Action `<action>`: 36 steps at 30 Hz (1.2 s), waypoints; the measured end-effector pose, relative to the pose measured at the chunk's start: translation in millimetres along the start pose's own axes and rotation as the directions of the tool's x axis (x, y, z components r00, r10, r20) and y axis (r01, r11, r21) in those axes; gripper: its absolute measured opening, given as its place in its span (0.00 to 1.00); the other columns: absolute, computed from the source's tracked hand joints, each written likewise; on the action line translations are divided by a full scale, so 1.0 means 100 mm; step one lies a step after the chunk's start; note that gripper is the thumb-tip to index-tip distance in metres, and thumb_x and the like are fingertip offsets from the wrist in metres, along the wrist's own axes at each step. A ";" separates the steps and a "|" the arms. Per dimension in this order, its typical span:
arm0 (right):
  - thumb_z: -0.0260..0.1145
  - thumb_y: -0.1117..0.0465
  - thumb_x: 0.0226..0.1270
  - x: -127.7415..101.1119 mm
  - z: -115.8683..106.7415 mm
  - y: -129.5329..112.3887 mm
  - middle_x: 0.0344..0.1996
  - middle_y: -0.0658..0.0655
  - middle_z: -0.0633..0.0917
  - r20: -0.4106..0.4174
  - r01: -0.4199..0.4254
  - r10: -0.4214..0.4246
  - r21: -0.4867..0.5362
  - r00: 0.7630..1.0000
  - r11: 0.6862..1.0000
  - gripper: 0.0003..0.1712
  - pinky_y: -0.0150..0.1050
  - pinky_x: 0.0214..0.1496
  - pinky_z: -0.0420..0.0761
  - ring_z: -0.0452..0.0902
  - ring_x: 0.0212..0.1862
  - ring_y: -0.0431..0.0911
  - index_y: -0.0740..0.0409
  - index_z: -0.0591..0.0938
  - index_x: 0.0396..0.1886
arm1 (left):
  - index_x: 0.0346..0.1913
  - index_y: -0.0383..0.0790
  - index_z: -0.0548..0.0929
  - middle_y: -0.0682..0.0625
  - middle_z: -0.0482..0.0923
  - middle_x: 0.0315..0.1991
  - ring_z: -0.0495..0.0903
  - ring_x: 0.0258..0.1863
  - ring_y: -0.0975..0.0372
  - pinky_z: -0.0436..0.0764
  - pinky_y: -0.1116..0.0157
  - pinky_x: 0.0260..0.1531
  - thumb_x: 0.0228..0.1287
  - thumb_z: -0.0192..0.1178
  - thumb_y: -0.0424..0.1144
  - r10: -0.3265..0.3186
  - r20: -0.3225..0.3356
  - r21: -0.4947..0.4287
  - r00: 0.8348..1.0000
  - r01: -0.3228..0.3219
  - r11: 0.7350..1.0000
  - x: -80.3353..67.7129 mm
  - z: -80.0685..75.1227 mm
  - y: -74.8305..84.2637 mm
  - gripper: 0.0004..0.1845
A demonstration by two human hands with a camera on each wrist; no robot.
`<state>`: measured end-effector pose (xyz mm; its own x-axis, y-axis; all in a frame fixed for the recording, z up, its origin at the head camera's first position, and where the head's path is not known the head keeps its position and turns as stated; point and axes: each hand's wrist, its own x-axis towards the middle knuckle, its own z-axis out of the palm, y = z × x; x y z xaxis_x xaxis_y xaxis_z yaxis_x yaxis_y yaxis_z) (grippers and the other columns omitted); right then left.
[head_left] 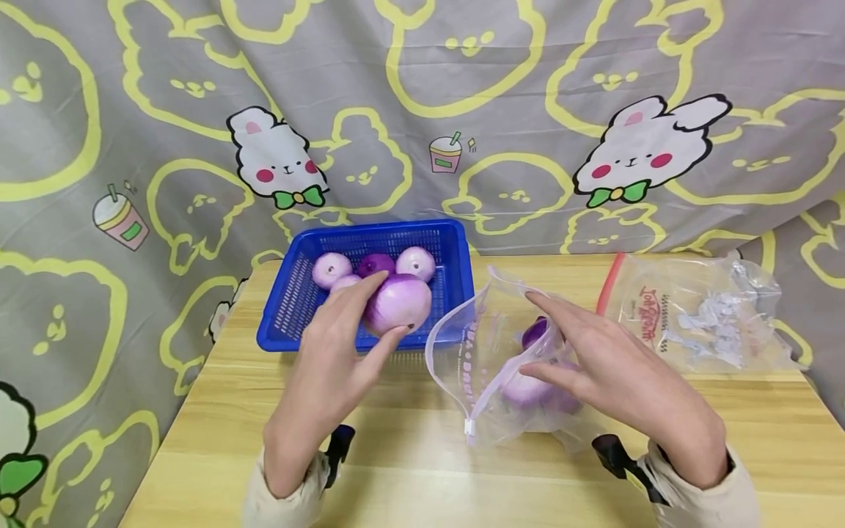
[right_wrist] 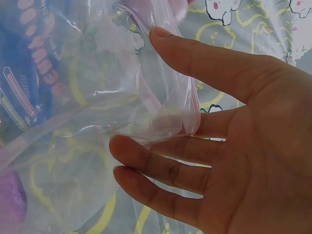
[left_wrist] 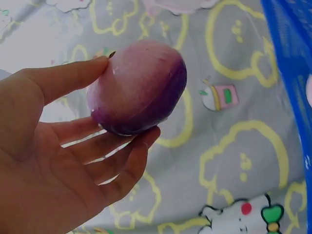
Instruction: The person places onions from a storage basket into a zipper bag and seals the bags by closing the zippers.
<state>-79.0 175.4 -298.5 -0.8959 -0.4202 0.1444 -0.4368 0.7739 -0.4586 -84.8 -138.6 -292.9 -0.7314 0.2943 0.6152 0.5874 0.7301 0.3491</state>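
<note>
Grey curtain [head_left: 422,88] with yellow outlines and white rabbits behind; pale wooden worktop [head_left: 409,469] in front. On the worktop, a blue basket [head_left: 290,308] with several peeled purple onions [head_left: 331,268] inside.

Left hand [head_left: 330,374] raised at the basket's front edge, gripping a large purple onion [head_left: 398,303]: thumb on one side, fingers [left_wrist: 127,161] curled under the other, palm clear of it. Wrist bent upward, sleeve near the worktop's front edge.

Right hand [head_left: 614,374] held palm down over a clear zip bag [head_left: 475,367], the plastic edge pinched between thumb and fingers [right_wrist: 161,168], the mouth gaping toward the left hand. Fingers only slightly bent, mostly extended. Inside the bag, more purple onions [head_left: 528,389], partly hidden by the hand. Held onion just beside the bag's mouth, not touching it.

Printing along the bag's side, too blurred to read. Further right, a second clear bag [head_left: 693,315] lying flat, with a red zip strip and red lettering, illegible from here.
</note>
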 end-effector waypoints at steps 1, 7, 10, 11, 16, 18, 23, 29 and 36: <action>0.68 0.38 0.64 0.00 0.00 0.01 0.71 0.61 0.70 -0.003 -0.001 0.001 -0.001 1.000 1.000 0.49 0.60 0.67 0.69 0.68 0.68 0.59 0.52 0.61 0.77 | 0.65 0.34 0.74 0.42 0.78 0.60 0.77 0.60 0.52 0.72 0.52 0.62 0.58 0.73 0.40 0.015 0.009 -0.014 1.000 -0.015 1.000 0.02 0.02 0.04 0.33; 0.67 0.39 0.65 -0.01 0.00 0.02 0.69 0.60 0.72 -0.031 0.024 -0.024 0.006 0.999 1.000 0.46 0.59 0.66 0.70 0.70 0.67 0.58 0.53 0.63 0.76 | 0.65 0.37 0.75 0.45 0.76 0.60 0.75 0.60 0.55 0.71 0.55 0.63 0.59 0.73 0.42 0.086 0.073 -0.074 0.994 -0.080 0.994 0.05 0.13 0.28 0.32; 0.68 0.40 0.65 0.01 0.01 0.00 0.69 0.60 0.73 -0.038 0.044 -0.044 0.011 0.998 0.999 0.46 0.59 0.65 0.71 0.72 0.66 0.57 0.53 0.63 0.76 | 0.65 0.39 0.76 0.46 0.75 0.59 0.75 0.58 0.55 0.75 0.56 0.60 0.58 0.73 0.43 0.101 0.115 -0.069 0.988 -0.093 0.993 0.02 0.16 0.36 0.32; 0.68 0.40 0.65 0.01 0.02 0.00 0.69 0.60 0.73 -0.040 0.045 -0.045 0.011 0.998 0.999 0.46 0.59 0.65 0.72 0.72 0.66 0.57 0.53 0.63 0.76 | 0.65 0.39 0.76 0.46 0.75 0.59 0.75 0.57 0.56 0.76 0.56 0.58 0.58 0.73 0.43 0.106 0.130 -0.070 0.986 -0.098 0.993 0.01 0.17 0.39 0.32; 0.68 0.40 0.64 0.01 0.02 -0.01 0.68 0.61 0.73 -0.045 0.040 -0.040 0.004 0.998 0.999 0.46 0.60 0.64 0.72 0.73 0.65 0.58 0.52 0.63 0.76 | 0.67 0.43 0.75 0.47 0.74 0.59 0.77 0.56 0.57 0.79 0.58 0.56 0.59 0.73 0.43 0.127 0.220 -0.069 0.967 -0.115 0.991 0.00 0.23 0.44 0.33; 0.69 0.40 0.64 0.00 0.01 -0.02 0.68 0.61 0.73 -0.053 0.044 -0.044 -0.003 0.998 0.999 0.46 0.60 0.64 0.72 0.72 0.66 0.59 0.52 0.64 0.76 | 0.66 0.43 0.75 0.48 0.75 0.59 0.76 0.57 0.59 0.78 0.60 0.58 0.60 0.72 0.43 0.139 0.265 -0.074 0.954 -0.124 0.990 -0.01 0.26 0.45 0.32; 0.69 0.40 0.64 -0.02 0.00 -0.03 0.68 0.60 0.74 -0.067 0.048 -0.047 0.000 0.997 0.999 0.45 0.61 0.63 0.72 0.72 0.66 0.59 0.50 0.64 0.76 | 0.65 0.43 0.75 0.52 0.78 0.58 0.77 0.58 0.61 0.77 0.62 0.59 0.63 0.70 0.44 0.159 0.342 -0.097 0.926 -0.134 0.986 0.00 0.30 0.42 0.28; 0.68 0.38 0.64 -0.03 -0.01 -0.04 0.68 0.59 0.73 -0.056 0.025 -0.024 0.018 0.998 1.000 0.46 0.62 0.62 0.72 0.72 0.66 0.59 0.47 0.63 0.77 | 0.63 0.41 0.76 0.50 0.79 0.57 0.78 0.57 0.60 0.77 0.61 0.58 0.64 0.69 0.44 0.165 0.399 -0.124 0.902 -0.126 0.984 -0.02 0.32 0.39 0.27; 0.69 0.41 0.64 -0.03 -0.02 -0.03 0.67 0.60 0.75 -0.073 0.052 -0.050 0.014 0.996 0.999 0.45 0.61 0.62 0.73 0.73 0.65 0.59 0.49 0.64 0.76 | 0.64 0.40 0.76 0.48 0.78 0.59 0.77 0.59 0.59 0.76 0.60 0.61 0.74 0.57 0.45 0.173 0.484 -0.124 0.858 -0.128 0.984 -0.05 0.34 0.37 0.21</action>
<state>-74.5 174.9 -296.0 -0.8762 -0.4228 0.2313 -0.4813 0.7444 -0.4629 -71.5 -91.6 -307.0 -0.6935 0.6771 0.2461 0.7148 0.6040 0.3526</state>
